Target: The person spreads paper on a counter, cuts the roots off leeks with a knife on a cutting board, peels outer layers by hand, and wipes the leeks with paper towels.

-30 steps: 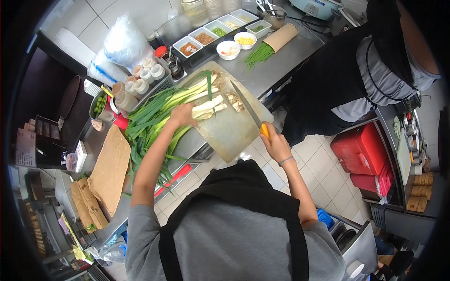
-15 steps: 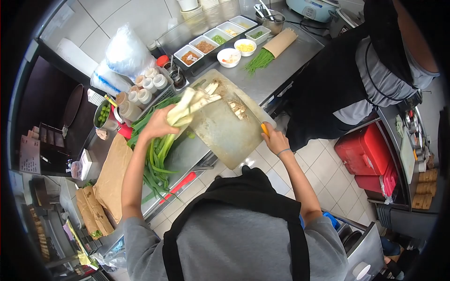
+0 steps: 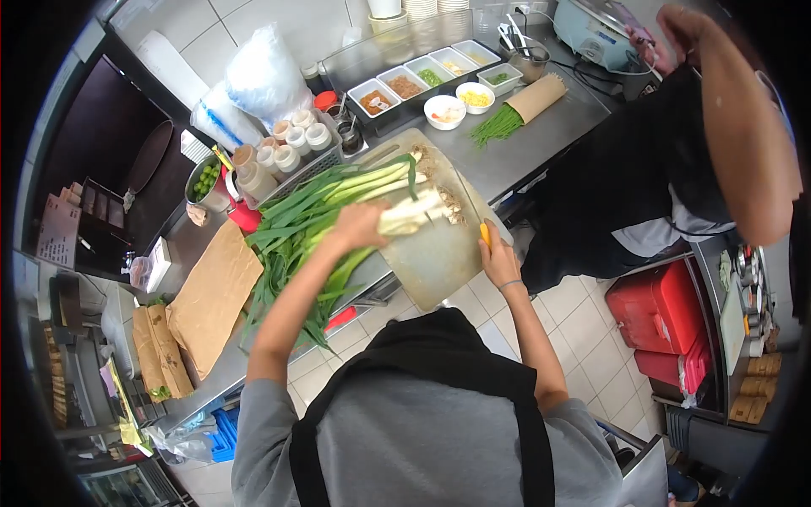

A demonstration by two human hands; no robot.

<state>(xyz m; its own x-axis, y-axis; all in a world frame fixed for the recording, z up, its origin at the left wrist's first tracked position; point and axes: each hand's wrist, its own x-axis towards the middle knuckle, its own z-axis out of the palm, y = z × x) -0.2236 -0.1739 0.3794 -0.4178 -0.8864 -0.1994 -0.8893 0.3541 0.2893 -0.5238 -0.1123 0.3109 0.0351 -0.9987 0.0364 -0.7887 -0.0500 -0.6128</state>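
Note:
My left hand (image 3: 359,226) is closed round leeks (image 3: 411,213) whose white ends lie on the worn cutting board (image 3: 431,275). More leeks with long green tops (image 3: 296,207) lie beside them, the leaves hanging over the counter's front edge. My right hand (image 3: 500,260) grips a knife (image 3: 485,233) by its yellow-orange handle at the board's right side. The blade points away from me along the board and is hard to make out. Root ends (image 3: 456,207) lie by the tips of the white stalks.
White bowls (image 3: 445,111) and trays of chopped food (image 3: 404,82) stand behind the board, near paper-wrapped green stalks (image 3: 532,106). Squeeze bottles (image 3: 287,156) and a pot of green limes (image 3: 205,182) are at left. Another person in black (image 3: 617,177) stands close on my right.
My left hand has lowered the raised leeks onto the board and moved to the right. The knife stays in my right hand. The other person's arm has come into view.

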